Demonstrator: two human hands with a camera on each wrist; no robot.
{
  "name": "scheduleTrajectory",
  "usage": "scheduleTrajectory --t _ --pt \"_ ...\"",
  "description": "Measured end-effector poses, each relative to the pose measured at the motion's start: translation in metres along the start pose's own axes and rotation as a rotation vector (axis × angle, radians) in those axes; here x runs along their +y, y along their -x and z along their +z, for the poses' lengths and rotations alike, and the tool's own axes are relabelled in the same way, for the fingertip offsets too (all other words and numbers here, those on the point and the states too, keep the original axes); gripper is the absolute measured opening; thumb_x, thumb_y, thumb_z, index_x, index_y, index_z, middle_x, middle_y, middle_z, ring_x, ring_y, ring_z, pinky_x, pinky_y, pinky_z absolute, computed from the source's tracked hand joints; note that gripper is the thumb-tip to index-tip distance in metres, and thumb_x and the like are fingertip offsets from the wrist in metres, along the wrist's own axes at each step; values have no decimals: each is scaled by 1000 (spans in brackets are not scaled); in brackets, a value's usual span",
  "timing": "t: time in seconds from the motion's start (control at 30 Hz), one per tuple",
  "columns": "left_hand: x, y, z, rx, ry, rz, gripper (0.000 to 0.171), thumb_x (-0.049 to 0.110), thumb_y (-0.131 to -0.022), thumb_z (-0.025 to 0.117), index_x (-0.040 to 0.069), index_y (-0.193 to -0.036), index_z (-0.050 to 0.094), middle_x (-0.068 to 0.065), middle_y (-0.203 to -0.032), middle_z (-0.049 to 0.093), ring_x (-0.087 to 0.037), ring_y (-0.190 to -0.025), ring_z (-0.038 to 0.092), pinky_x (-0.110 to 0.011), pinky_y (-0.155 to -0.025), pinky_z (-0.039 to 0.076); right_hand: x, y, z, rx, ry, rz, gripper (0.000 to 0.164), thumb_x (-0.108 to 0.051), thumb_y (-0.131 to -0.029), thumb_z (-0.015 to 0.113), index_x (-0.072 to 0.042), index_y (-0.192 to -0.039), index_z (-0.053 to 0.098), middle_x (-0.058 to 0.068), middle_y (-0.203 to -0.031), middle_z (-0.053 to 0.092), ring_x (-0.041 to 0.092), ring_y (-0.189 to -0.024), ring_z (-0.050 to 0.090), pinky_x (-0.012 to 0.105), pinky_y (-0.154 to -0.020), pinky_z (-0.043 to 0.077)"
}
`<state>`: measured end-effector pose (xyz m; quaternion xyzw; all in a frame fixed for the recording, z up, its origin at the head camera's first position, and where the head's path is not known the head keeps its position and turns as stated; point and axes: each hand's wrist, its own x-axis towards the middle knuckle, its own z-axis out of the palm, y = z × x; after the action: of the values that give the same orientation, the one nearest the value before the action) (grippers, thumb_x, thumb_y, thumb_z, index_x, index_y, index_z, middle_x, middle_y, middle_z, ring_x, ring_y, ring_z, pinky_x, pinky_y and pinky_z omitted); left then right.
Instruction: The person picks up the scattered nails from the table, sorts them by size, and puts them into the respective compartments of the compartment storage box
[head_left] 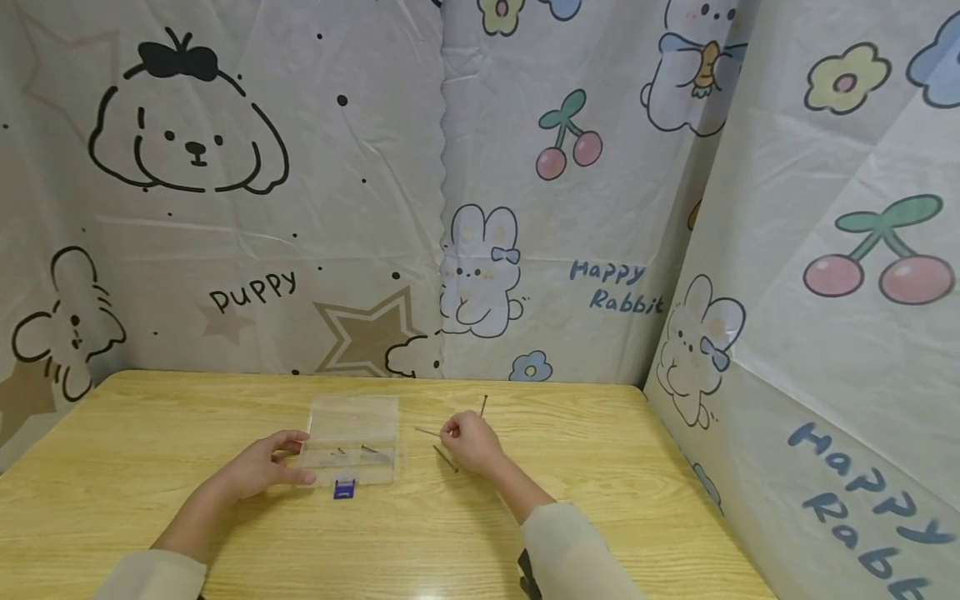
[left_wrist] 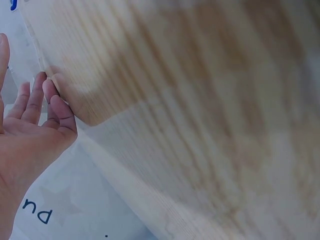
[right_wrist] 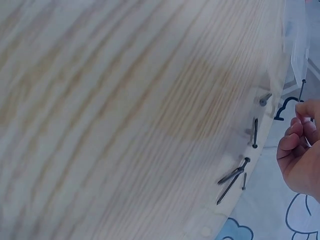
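A clear plastic box (head_left: pixel 352 417) with a blue latch (head_left: pixel 344 489) lies with its lid raised toward the back. Several nails, among them one nail (head_left: pixel 370 449), lie inside its front part. My left hand (head_left: pixel 266 467) rests at the box's left side, fingers relaxed and slightly bent, thumb by the front left corner. To the right of the box, my right hand (head_left: pixel 474 440) pinches a thin nail (head_left: pixel 427 431) between thumb and fingertips, its free end toward the box. In the right wrist view the held nail (right_wrist: pixel 302 90) overlaps the box wall (right_wrist: pixel 298 50).
Loose nails lie about my right hand: one nail (head_left: pixel 483 406) behind it, another nail (head_left: pixel 446 458) in front. In the right wrist view two nails (right_wrist: pixel 232 180) cross. A printed cloth (head_left: pixel 360 167) hangs behind the wooden table (head_left: pixel 187 408) and along its right side.
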<state>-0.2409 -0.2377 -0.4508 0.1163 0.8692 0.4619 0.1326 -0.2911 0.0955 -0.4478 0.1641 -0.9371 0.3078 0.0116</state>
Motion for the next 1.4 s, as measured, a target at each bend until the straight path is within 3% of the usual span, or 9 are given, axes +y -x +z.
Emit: scheduleTrajectory --t 0.37,0.9,1.4 --pt "0 -3 0 8 -15 12 78 27 -81 73 -9 -137 32 -37 -133 37 -59 -122 34 -59 -98 39 -15 -4 9 -30 -11 -32 16 -12 -90 56 -6 -91 70 -1 -77 61 6 -61 46 21 -57 40" --pt "2 -2 0 -2 -16 9 80 29 -82 73 -9 -138 30 -39 -138 31 -59 -123 34 -58 -98 39 -40 -3 26 -37 -3 -5 14 -14 -90 59 -6 -92 71 -1 -82 60 5 -65 47 19 -56 39" --pt "-2 -1 1 7 -5 -5 78 29 -82 72 -8 -137 31 -38 -139 31 -59 -125 31 -59 -99 37 -50 -5 39 -36 -49 -23 14 -12 -89 58 -6 -88 71 -2 -76 60 5 -65 46 18 -57 40"
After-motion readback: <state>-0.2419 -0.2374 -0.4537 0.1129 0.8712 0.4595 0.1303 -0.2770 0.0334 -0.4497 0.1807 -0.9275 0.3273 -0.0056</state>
